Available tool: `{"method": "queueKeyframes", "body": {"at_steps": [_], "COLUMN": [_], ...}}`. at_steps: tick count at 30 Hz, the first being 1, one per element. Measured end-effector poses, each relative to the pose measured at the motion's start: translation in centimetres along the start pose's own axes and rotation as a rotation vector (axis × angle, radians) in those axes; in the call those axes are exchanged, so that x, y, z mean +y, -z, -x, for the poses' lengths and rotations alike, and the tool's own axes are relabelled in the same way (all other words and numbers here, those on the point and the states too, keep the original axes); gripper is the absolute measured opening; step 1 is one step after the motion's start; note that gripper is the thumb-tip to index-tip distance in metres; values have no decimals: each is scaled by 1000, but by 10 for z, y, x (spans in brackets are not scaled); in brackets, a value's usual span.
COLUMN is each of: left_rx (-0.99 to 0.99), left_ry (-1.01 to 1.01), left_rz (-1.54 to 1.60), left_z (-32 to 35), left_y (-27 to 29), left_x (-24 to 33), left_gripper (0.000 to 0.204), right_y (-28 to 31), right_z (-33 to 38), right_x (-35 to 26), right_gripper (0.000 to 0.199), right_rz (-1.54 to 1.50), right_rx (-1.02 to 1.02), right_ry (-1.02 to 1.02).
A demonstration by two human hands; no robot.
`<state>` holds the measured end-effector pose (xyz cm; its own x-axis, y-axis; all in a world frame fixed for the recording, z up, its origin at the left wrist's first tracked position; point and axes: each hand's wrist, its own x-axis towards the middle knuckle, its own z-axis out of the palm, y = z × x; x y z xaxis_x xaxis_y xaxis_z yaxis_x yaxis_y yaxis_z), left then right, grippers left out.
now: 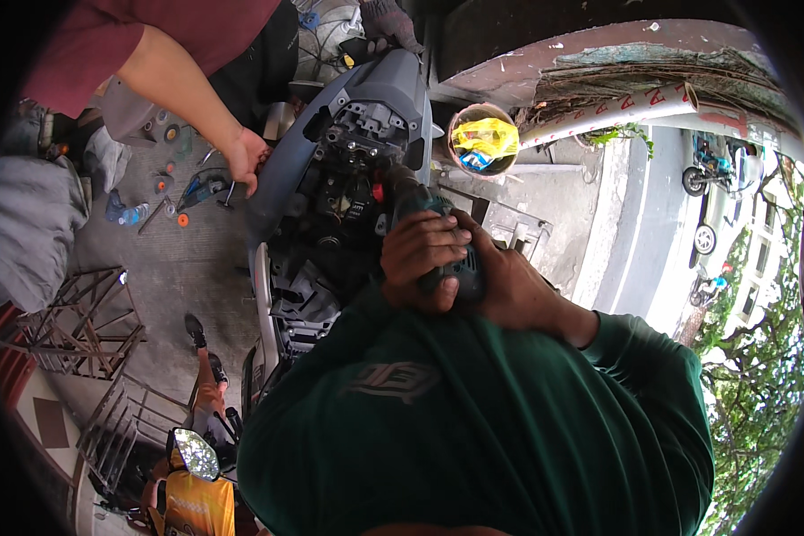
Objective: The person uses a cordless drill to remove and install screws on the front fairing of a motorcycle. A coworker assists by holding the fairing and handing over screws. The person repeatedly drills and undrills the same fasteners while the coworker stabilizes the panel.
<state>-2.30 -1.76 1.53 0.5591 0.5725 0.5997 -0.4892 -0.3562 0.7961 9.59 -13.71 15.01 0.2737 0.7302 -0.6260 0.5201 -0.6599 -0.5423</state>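
Left grip (422, 255), right grip (515, 279): both clamped around drill (414, 202)
Motorcycle (366, 116), beyond grips: seemingly being drilled
Drill next: likely steady aim

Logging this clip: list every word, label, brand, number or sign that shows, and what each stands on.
Wording is described, not copied out.
Green shirt: large pale chest print.
White pipe: repeated red marks along its side.
Dark part inside the gray bodywork: small white print, too small to read surely.
Yellow top at lower left: faint print, too small to read.
Teal drill: no readable label.
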Motion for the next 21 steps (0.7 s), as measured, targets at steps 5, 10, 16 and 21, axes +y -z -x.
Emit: {"method": "queueKeyframes", "body": {"at_steps": [5, 10, 16, 21], "left_rx": [37, 37, 35, 83], "left_ry": [-33, -16, -23, -67], "left_rz": [6, 18, 18, -35], "left_z": [6, 1, 4, 14], "left_y": [-1, -4, -3, -3], "left_x": [-2, -4, -6, -9], "left_gripper": [31, 33, 33, 31], "right_y": [5, 9, 10, 20], "right_z": [-2, -6, -9, -21], "right_x": [-5, -4, -2, -9], "right_gripper": [111, 111, 115, 114], "right_rz": [30, 32, 26, 101], "right_rx": [-70, -74, -67, -138], "right_ry": [-30, -87, -38, 34]}}
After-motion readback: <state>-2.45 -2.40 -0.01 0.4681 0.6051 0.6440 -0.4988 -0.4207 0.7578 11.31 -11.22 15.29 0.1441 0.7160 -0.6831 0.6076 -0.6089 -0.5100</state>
